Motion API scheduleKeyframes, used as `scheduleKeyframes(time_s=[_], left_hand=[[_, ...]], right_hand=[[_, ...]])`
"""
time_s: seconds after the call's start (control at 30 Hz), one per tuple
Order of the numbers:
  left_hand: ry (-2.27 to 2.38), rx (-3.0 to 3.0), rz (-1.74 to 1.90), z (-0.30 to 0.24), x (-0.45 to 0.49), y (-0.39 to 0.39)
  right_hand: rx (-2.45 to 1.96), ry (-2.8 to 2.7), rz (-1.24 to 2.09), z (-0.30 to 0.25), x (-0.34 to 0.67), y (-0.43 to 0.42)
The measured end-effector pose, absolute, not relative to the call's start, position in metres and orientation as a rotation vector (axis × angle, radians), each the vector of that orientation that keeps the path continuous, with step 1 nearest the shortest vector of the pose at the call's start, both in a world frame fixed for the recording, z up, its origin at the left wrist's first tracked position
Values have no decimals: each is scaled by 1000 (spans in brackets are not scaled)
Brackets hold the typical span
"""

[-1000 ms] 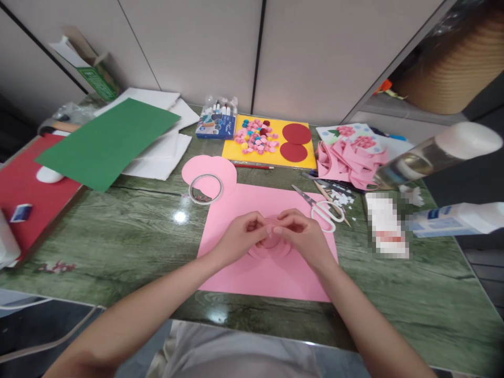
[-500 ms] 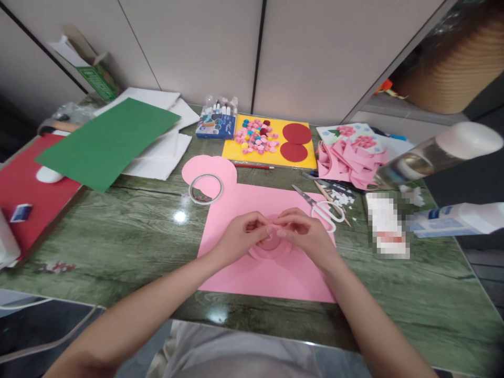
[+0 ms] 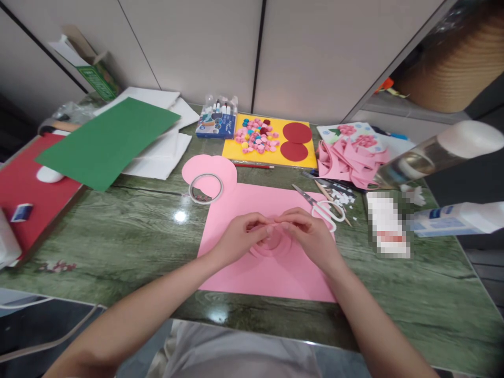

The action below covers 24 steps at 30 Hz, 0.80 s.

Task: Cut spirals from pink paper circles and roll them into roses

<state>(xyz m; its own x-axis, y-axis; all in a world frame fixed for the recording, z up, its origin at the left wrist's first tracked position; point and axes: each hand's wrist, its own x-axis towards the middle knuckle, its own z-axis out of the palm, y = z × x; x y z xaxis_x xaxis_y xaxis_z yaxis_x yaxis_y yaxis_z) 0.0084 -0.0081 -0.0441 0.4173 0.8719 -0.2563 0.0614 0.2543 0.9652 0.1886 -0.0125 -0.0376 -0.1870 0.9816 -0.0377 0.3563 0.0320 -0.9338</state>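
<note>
My left hand [image 3: 240, 236] and my right hand [image 3: 309, 236] meet fingertip to fingertip over a large pink paper sheet [image 3: 268, 273] on the green table. Both pinch a pink paper spiral strip [image 3: 275, 245] whose loose coils hang below the fingers and rest on the sheet. The fingers of both hands are curled closed on the strip's inner end. White-handled scissors [image 3: 325, 210] lie just beyond my right hand.
A tape ring [image 3: 205, 188] sits on a pink paper circle [image 3: 226, 169]. Farther back are a green sheet [image 3: 106, 139], a yellow board [image 3: 232, 151] with small coloured discs and two red circles, a marker box [image 3: 216, 123], pink scraps [image 3: 346, 160], and bottles [image 3: 441, 152] at right.
The pink spiral has loosened and widened a little under my fingers. My hands have stayed almost in place, the right one shifting slightly.
</note>
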Motion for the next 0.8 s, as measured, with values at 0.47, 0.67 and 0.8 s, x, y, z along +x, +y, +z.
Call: scheduleKeyframes(time_s=[0.47, 0.67, 0.8], left_hand=[[1012, 1258, 677, -44, 9, -9], [1016, 1284, 670, -44, 9, -10], [1012, 1282, 664, -42, 9, -12]], right_hand=[[-1440, -1627, 1082, -37, 184, -15], [-1422, -1641, 1111, -39, 185, -15], [-1403, -1652, 1138, -40, 185, -15]])
